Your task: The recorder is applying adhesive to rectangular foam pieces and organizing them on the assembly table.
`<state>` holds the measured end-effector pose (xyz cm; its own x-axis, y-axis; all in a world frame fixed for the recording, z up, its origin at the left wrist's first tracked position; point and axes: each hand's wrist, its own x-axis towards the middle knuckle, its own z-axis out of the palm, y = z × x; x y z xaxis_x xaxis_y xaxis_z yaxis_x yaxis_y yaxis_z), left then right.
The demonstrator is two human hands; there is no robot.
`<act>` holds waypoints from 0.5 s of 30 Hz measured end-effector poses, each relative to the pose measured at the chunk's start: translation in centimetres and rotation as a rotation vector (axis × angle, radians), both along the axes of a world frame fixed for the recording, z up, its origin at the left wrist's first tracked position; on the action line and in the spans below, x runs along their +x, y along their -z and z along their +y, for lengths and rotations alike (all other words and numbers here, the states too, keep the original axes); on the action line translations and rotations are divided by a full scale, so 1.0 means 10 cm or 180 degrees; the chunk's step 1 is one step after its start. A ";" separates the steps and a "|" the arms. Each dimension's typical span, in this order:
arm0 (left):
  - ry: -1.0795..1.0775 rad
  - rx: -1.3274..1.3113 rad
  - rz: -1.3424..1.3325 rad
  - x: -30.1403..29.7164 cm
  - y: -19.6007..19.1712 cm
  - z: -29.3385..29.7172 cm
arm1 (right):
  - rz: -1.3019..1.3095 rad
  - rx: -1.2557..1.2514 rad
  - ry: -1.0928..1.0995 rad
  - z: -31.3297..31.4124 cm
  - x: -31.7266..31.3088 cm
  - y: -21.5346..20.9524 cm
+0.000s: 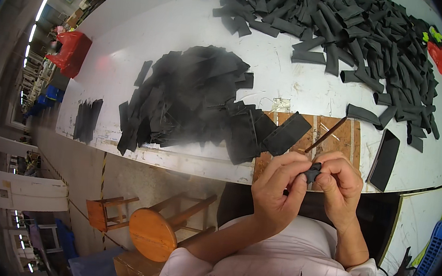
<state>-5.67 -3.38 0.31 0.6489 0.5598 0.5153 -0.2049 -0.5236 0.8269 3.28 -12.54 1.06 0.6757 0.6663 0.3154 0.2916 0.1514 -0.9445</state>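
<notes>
Your left hand [278, 190] and right hand [340, 184] meet just in front of your chest, both with fingers curled tight around one small black piece [312, 173] pinched between them. A thin brown stick [327, 134] rises from your right hand's grip. Beyond your hands lie a heap of flat black pieces [193, 94] and a farther pile of black tubes [350, 33] on the white table [134, 37].

The person wore a pale pink, short-sleeved top, its fabric loose and softly creased over the chest and shoulders. A small round red-and-dark printed emblem sat low on the front, with a line of dark print above it. Both forearms were bare. The left hand [276, 189] and right hand [341, 184] were ungloved, with no rings or watch visible.
</notes>
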 end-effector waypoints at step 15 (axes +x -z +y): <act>0.3140 -0.4077 -0.0541 0.21 -0.58 0.34 | -0.0179 0.0097 -0.1037 -0.05 0.26 -0.99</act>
